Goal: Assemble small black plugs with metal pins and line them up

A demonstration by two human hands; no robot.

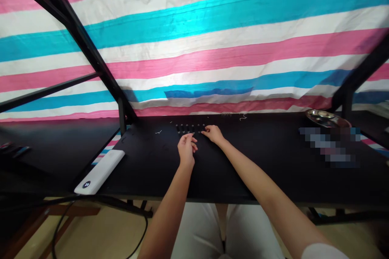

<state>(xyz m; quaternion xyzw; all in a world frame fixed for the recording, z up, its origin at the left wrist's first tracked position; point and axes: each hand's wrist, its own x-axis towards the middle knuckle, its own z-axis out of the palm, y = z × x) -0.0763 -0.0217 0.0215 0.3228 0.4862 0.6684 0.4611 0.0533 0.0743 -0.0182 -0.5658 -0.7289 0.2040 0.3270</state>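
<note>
A short row of several small black upright pieces (190, 128) stands on the black table (267, 162) near its far edge. My left hand (186, 148) is just in front of the row, fingers curled in a pinch; what it holds is too small to name. My right hand (213, 133) rests at the right end of the row, fingertips pinched at the last piece.
A white power bank (99, 171) lies at the table's left front corner with a dark cable hanging below. A metal dish (322, 117) sits at the far right, beside a blurred patch. Black frame bars rise left and right. A striped cloth hangs behind. Tiny white scraps (242, 118) lie near the far edge.
</note>
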